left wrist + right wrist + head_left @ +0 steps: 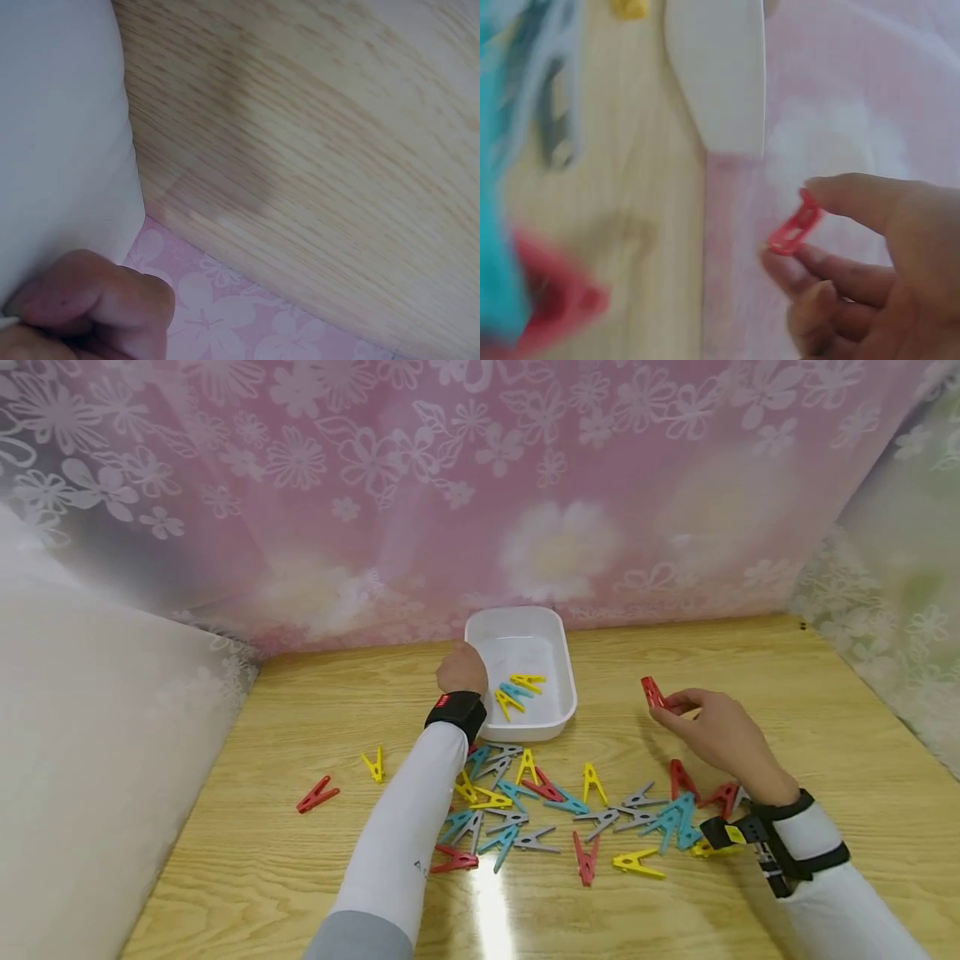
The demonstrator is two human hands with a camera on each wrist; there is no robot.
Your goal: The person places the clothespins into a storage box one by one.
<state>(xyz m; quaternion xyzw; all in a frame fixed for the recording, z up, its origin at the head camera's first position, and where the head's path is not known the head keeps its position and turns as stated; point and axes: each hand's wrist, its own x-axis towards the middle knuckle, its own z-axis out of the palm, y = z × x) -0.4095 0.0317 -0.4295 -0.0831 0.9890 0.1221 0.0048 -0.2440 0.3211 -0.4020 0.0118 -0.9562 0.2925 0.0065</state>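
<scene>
My left hand (462, 668) grips the left rim of a white plastic tub (567, 668). In the left wrist view, curled fingers (112, 296) hold the edge of the tub's white wall (60, 135). Inside the tub lie two yellow clothespins and a blue one (516, 690). My right hand (720, 731) pinches a red clothespin (652, 692) between thumb and fingertips, held above the table to the right of the tub. The right wrist view shows this red clothespin (795, 229) at the fingertips.
Many loose clothespins in red, yellow, blue and grey, such as a grey one (536, 841), are scattered in front of the tub. A red clothespin (317, 795) and a yellow one (374, 765) lie apart at left. Flowered pink cloth (420, 510) hangs behind the wooden table (247, 877).
</scene>
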